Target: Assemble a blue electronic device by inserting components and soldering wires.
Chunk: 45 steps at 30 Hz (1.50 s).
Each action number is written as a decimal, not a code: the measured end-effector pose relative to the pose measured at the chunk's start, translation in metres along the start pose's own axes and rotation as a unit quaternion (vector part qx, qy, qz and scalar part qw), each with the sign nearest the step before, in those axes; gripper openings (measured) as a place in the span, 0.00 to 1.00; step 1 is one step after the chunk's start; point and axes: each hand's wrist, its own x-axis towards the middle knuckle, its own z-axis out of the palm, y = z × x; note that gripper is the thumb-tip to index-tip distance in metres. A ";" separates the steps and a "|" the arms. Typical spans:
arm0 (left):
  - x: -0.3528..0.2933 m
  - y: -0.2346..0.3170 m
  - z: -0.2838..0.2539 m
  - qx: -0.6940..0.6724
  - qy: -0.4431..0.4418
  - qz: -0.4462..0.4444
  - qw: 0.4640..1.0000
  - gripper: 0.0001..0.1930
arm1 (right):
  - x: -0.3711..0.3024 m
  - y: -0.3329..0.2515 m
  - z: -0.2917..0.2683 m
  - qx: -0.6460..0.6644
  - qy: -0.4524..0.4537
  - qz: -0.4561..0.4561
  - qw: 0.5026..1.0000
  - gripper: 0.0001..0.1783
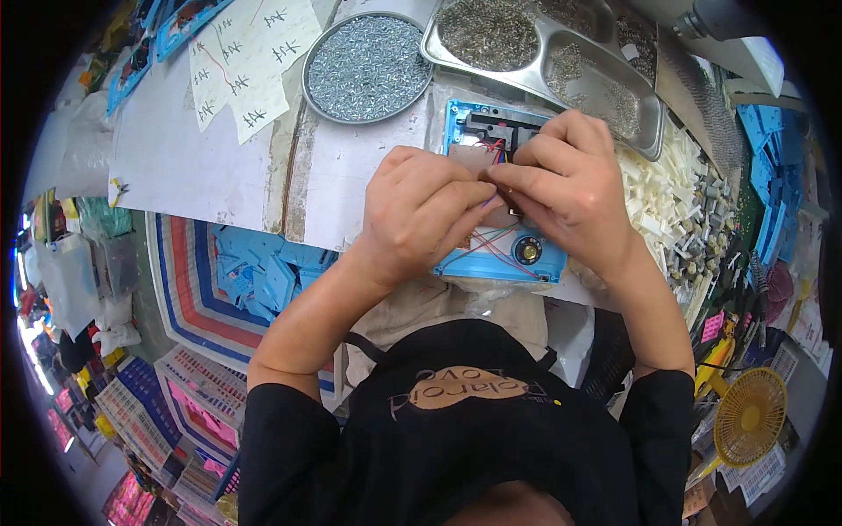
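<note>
A light-blue plastic housing (491, 266) lies before me with its inner side up. Black parts, thin red and coloured wires (502, 151) and a small round speaker (527, 251) show inside it. Over its middle, my left hand (417, 206) is closed in a pinch, with a thin purple wire (488, 202) at its fingertips. My right hand (574, 188) also pinches, its fingertips meeting those of the left. Whatever lies between the right fingers is too small and covered to make out. The hands hide the centre of the housing.
Behind the housing are a round tray of small metal pins (367, 68) and a metal compartment tray (653, 123) of small hardware. White plastic pieces (671, 206) are heaped at right. A striped bag (189, 280) with blue panels stands lower left. A yellow fan (750, 416) is at right.
</note>
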 end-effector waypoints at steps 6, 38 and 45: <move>-0.011 -0.013 -0.011 0.036 -0.018 -0.078 0.996 0.10 | -0.011 0.005 0.001 0.002 0.047 0.014 0.999 0.13; 0.048 0.024 0.035 -0.080 -0.120 -0.136 0.980 0.02 | -0.265 -0.022 -0.145 0.082 0.466 0.566 0.675 0.19; 0.052 0.034 0.033 0.001 -0.138 -0.083 0.987 0.04 | -0.335 0.019 -0.197 0.234 0.648 0.467 0.554 0.26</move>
